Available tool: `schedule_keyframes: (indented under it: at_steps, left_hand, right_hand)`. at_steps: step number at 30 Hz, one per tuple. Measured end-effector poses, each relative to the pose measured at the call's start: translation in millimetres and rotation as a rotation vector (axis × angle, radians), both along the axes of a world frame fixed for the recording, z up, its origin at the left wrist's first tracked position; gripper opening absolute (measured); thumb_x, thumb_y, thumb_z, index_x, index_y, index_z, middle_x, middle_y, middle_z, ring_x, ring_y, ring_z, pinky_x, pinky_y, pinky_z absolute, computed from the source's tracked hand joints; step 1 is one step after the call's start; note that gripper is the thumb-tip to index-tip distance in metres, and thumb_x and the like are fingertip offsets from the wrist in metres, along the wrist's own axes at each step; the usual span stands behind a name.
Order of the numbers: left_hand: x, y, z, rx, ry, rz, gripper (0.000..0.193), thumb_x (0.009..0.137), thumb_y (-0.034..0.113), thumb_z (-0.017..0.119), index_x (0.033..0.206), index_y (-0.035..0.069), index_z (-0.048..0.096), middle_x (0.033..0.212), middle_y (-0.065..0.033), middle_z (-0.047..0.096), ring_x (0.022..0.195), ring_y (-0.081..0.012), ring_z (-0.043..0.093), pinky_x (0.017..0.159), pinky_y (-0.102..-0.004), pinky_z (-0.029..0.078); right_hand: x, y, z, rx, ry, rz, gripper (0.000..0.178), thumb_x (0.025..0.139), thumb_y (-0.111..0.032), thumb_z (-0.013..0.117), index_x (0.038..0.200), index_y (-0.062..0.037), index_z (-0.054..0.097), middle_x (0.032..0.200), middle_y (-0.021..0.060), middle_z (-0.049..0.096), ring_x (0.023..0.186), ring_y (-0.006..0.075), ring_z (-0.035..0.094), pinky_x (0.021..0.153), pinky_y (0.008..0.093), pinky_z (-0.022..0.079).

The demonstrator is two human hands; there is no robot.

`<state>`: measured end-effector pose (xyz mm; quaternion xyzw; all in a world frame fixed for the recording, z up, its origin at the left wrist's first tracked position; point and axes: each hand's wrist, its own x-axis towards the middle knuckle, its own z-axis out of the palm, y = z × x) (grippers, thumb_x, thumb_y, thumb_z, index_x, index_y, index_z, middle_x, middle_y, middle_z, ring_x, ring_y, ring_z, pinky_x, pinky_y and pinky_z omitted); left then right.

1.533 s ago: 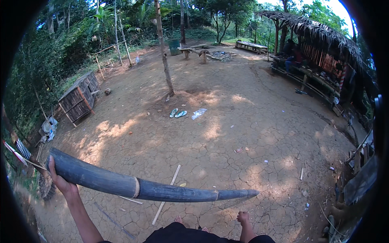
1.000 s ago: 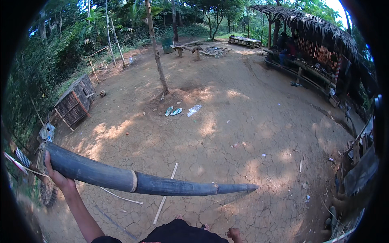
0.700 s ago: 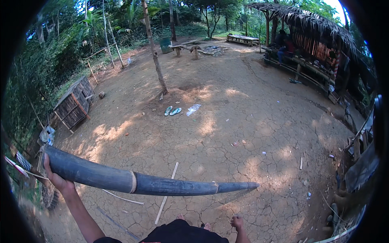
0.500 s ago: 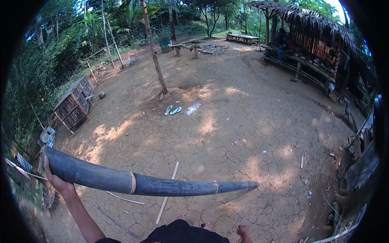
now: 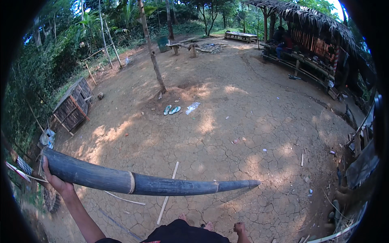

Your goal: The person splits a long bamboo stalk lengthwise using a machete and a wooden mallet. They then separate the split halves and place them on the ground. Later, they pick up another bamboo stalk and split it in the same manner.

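Observation:
A thick, dark bamboo pole [image 5: 174, 186] with pale rings at its joints slants across in front of me. Its wide end is raised at the left, and its far end reaches down towards the ground on the right. My left hand [image 5: 60, 183] grips the wide end; some of its fingers are hidden behind the pole. Low in front of my body, my right hand [image 5: 239, 227] is curled into a fist, apart from the pole, with nothing visible in it. A pale bamboo strip [image 5: 163, 210] lies on the ground, passing beneath the pole.
Cracked bare earth surrounds my feet. A slim tree trunk [image 5: 156, 67] rises ahead, near a pair of sandals [image 5: 171, 110] and clear plastic [image 5: 193, 107]. A slatted wooden crate [image 5: 74, 106] stands left. People sit under a thatched shelter [image 5: 316, 20] at far right.
My right hand has risen slightly and shifted a little to the left. The pole and my left hand stay almost where they were.

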<state>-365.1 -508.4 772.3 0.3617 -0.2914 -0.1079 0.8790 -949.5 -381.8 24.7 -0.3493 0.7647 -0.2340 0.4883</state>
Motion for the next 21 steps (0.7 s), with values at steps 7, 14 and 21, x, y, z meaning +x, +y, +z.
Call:
schedule_keyframes:
  at_steps: [7, 14, 21]
  left_hand:
    - [9, 8, -5, 0.014, -0.014, -0.005, 0.049, 0.09, 0.038, 0.066, 0.125, 0.004, 0.06, 0.11, -0.0066, 0.064, 0.098, -0.0192, 0.064, 0.087, -0.0355, 0.052]
    - [6, 2, -2, -0.007, -0.016, -0.079, 0.048, 0.09, 0.036, 0.067, 0.125, 0.004, 0.059, 0.109, -0.0075, 0.065, 0.096, -0.0205, 0.065, 0.086, -0.0364, 0.054]
    - [1, 4, -3, 0.0, -0.02, -0.052, 0.046, 0.089, 0.036, 0.067, 0.123, 0.004, 0.06, 0.106, -0.0078, 0.065, 0.094, -0.0211, 0.065, 0.084, -0.0368, 0.054]
  right_hand:
    - [11, -28, 50, 0.21, -0.476, -0.325, 0.017, 0.086, -0.011, 0.065, 0.095, 0.0033, 0.065, 0.087, 0.017, 0.069, 0.069, 0.0325, 0.07, 0.048, 0.0382, 0.054]
    - [-9, -2, 15, 0.288, -0.526, -0.196, 0.044, 0.091, -0.023, 0.059, 0.114, 0.0144, 0.058, 0.109, 0.0289, 0.065, 0.098, 0.047, 0.066, 0.081, 0.0613, 0.056]
    - [-5, 16, 52, 0.262, -0.683, -0.41, 0.018, 0.088, 0.0, 0.055, 0.101, 0.0116, 0.06, 0.084, 0.0277, 0.067, 0.073, 0.0427, 0.07, 0.064, 0.0534, 0.062]
